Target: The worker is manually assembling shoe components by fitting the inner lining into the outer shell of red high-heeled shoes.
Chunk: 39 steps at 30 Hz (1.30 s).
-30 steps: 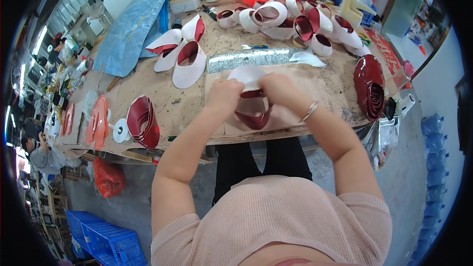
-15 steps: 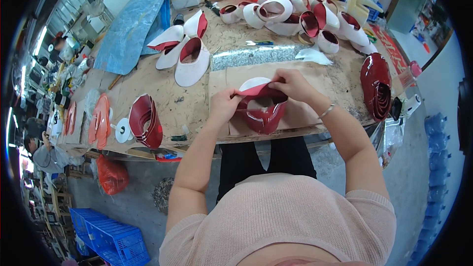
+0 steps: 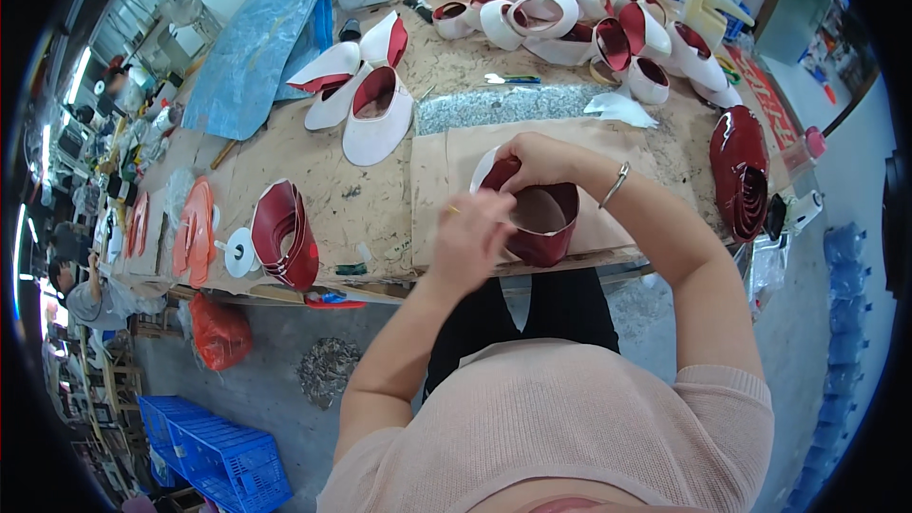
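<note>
The shoe top (image 3: pixel 543 247) sits at the near edge of the table (image 3: pixel 380 199), upon a sheet of brown card (image 3: pixel 442 157), right in front of the person. Its near wall is deep red and smooth, with a slight sheen, curving round like a shallow cup. The round opening faces up, its rim thin and dark red; within it a dull brownish patch shows, though whether that is lining or the card beneath cannot be told. At the far left side a white, curved flap stands out beyond the red, and the red edge folds beside it. The right hand (image 3: pixel 540 161) reaches over from the far side, its thumb and fingers pinching that folded edge. The left hand (image 3: pixel 472 237) is blurred, raised just beside the opening with its fingertips near those of the right; whether they grasp the edge or are free, I cannot tell. Well apart to the left stands a nested stack of red shoe tops (image 3: pixel 302 261), and pale ones (image 3: pixel 378 138) lie farther back
</note>
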Motion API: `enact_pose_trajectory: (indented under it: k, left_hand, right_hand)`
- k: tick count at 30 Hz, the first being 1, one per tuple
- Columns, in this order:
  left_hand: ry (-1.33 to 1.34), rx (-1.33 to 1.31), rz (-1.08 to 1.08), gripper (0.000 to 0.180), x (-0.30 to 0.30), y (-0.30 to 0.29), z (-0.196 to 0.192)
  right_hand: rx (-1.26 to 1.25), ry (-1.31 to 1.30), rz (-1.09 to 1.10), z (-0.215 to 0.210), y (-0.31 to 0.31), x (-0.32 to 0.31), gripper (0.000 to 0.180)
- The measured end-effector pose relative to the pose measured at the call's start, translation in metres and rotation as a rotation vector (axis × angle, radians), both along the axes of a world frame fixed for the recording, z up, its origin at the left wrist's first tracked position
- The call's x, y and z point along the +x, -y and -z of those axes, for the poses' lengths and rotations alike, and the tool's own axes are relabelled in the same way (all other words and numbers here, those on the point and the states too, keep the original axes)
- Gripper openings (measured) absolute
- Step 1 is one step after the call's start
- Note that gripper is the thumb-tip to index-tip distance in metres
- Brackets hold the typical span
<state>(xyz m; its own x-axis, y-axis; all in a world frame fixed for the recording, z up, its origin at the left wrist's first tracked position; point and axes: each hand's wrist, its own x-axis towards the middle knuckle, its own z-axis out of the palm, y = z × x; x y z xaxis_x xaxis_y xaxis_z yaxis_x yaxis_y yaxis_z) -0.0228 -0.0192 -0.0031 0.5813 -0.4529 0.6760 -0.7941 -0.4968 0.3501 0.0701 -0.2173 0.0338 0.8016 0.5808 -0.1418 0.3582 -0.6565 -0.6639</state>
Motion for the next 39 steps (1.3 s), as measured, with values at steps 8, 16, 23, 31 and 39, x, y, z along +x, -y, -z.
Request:
enact_pose_trajectory:
  k: [8,16,23,31,39]
  left_hand:
    - [-0.190,0.132,-0.188,0.065,-0.038,-0.002,0.027]
    - [-0.202,0.280,-0.296,0.089,-0.044,0.009,0.021]
    - [-0.179,0.316,-0.318,0.085,-0.035,0.004,0.033]
    - [-0.204,0.270,-0.127,0.086,-0.022,-0.016,0.020]
    - [-0.440,-0.040,-0.060,0.038,-0.010,-0.015,0.014]
  right_hand:
    - [-0.371,0.170,-0.171,-0.013,-0.034,0.015,0.033]
    - [-0.588,0.163,-0.286,-0.007,-0.062,0.033,0.033]
    - [-0.177,-0.107,-0.231,-0.020,-0.022,0.035,0.054]
    - [0.082,-0.382,0.188,-0.034,0.029,-0.017,0.046]
    - [-0.088,-0.037,-0.045,-0.013,-0.002,-0.008,0.032]
